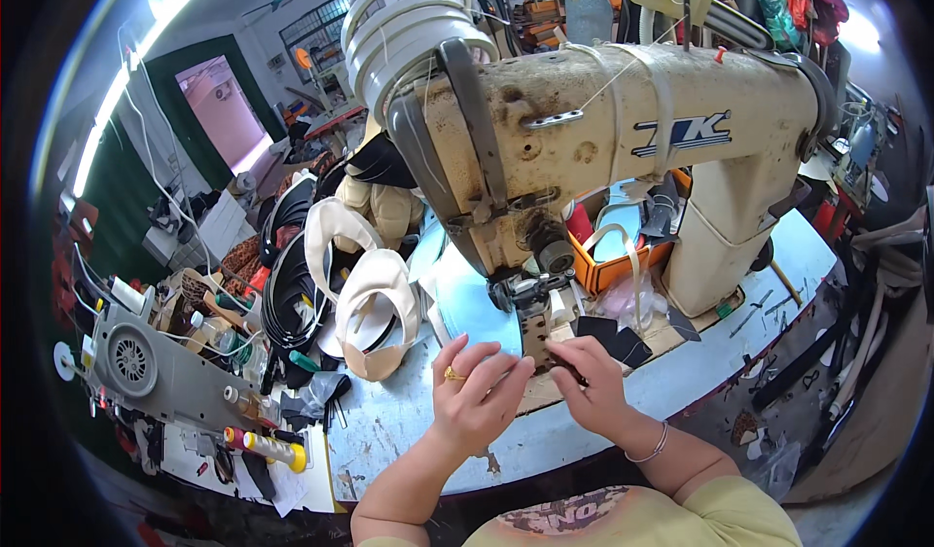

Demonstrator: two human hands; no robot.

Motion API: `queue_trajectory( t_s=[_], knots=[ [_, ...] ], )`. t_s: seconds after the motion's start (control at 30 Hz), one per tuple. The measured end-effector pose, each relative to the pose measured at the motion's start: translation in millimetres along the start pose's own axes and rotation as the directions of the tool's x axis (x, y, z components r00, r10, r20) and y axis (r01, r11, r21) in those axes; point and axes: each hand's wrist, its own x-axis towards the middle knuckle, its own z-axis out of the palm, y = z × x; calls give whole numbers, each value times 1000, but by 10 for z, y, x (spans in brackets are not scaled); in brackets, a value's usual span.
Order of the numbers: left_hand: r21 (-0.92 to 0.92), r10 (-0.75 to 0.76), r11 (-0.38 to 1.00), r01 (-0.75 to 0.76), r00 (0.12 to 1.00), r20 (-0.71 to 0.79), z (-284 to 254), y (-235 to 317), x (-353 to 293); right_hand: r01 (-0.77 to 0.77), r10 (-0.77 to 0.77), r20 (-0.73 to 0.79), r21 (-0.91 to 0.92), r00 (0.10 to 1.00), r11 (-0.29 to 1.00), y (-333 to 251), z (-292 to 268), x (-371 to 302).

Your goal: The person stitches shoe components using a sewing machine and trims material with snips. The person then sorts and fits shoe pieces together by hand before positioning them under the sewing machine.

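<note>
An old cream sewing machine (584, 129) stands before me, with its presser foot area (531, 299) just beyond my hands. My left hand (474, 391), a ring on one finger, is loosely bent with its fingers apart, at the near edge of a light blue sheet (477, 304). Nothing shows in it. On the other side of the post bed (535, 341), my right hand (595, 387) has its fingers curled together by the bed. Something dark shows between them, too small and covered to name. The needle tip cannot be made out.
Pale curved padded pieces (379, 299) lie left of the machine. An orange box (613, 270) with material scraps stands under the arm. Black patches (618, 341) lie near my right hand. Thread cones (277, 448) and a grey machine (146, 362) are at far left.
</note>
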Motion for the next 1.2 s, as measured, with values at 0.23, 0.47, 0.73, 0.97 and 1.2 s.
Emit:
queue_trajectory(
  t_s=[0.23, 0.47, 0.73, 0.97, 1.2],
  knots=[
    [-6, 51, 999, -51, 994, -102, -36, 55, -62, 256, -266, -55, -133, 963, 957, -23, 141, 86],
    [-115, 7, 993, -18, 996, -92, -47, 28, -94, 282, -285, -64, -54, 956, 958, 102, 203, 73],
    [-201, -55, 979, 30, 991, -119, 13, 13, -73, 320, -335, -103, -140, 936, 937, 84, 219, 68],
    [-132, -25, 991, 10, 993, -112, -15, -40, -198, 24, -9, -100, 144, 995, 989, 102, 230, 43],
    [-165, -185, 972, 166, 977, -105, 34, -305, -197, -596, 536, 268, 452, 800, 663, -84, 216, 223]
  ],
)
